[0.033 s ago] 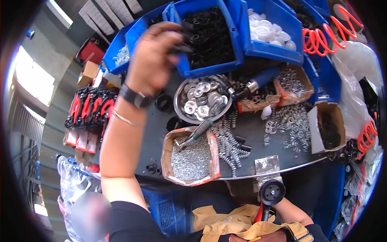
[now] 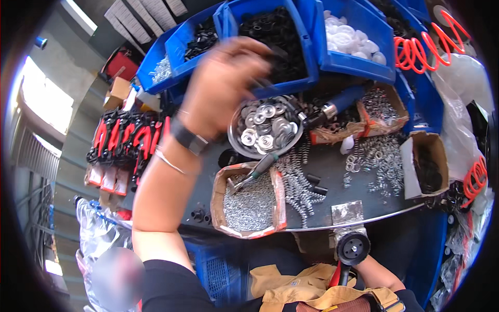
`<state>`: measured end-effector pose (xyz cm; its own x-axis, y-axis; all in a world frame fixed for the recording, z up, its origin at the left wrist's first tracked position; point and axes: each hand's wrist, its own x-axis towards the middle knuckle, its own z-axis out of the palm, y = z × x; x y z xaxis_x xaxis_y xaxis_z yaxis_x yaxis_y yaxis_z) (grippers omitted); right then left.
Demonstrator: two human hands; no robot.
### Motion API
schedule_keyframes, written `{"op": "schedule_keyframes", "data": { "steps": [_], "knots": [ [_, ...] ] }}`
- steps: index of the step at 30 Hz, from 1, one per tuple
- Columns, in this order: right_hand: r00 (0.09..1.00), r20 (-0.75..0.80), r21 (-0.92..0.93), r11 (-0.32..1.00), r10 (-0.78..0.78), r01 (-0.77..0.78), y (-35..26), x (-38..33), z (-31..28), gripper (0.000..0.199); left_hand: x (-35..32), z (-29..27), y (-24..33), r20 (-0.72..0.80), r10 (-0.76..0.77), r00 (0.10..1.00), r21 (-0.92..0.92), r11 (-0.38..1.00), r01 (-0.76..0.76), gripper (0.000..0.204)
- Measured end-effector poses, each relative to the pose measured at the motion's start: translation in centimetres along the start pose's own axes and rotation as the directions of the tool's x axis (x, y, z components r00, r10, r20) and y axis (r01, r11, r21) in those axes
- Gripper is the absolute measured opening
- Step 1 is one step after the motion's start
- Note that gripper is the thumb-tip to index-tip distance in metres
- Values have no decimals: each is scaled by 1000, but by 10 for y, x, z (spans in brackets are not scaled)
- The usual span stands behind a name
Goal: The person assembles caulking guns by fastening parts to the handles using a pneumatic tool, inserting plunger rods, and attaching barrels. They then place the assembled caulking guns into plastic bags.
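My left hand (image 2: 226,83), wearing a dark wristband, reaches over the bench, smeared by motion. It is at the front of a blue bin (image 2: 278,86) of black plastic parts, just above a metal bowl (image 2: 238,148) of silvery, washer-like rings. Whether its blurred fingers hold anything cannot be made out. My right forearm (image 2: 382,273) comes in at the lower right. The right hand is hidden behind a black round disc (image 2: 354,248) and a red handle (image 2: 336,274) at the bench's front edge, by a small metal plate (image 2: 347,212).
A cardboard box (image 2: 221,208) holds small metal pieces, with a green-handled tool (image 2: 264,164) lying across it. Loose springs (image 2: 296,182) are heaped beside it. A blue power driver (image 2: 343,101) lies behind. Red-handled tools (image 2: 122,135) are stacked left; red coiled hoses (image 2: 421,52) hang right.
My left hand has moved right and a little nearer, from the bin's left side toward the bowl. The view has shifted slightly. My right forearm and the black disc look unchanged.
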<state>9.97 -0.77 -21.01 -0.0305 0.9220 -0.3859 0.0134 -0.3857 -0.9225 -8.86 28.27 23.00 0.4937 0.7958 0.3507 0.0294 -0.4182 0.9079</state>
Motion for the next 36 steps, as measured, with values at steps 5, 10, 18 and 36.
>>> {"op": "schedule_keyframes", "data": {
  "steps": [5,10,18,36],
  "knots": [
    [998,54,139,990,13,-21,2,6,-33,36,-56,98,-45,495,-141,857,285,959,-7,21],
    [999,36,275,961,25,-34,-7,8,-28,37,-64,117,-100,582,-92,808,540,786,-299,15],
    [983,-169,-761,643,-72,-84,-182,-122,-80,16,-42,63,-43,621,-16,783,451,824,-342,25],
    [888,-348,-397,810,302,-431,-177,-103,-54,22,203,-266,-178,-142,-62,988,980,130,149,47]
  ]
}}
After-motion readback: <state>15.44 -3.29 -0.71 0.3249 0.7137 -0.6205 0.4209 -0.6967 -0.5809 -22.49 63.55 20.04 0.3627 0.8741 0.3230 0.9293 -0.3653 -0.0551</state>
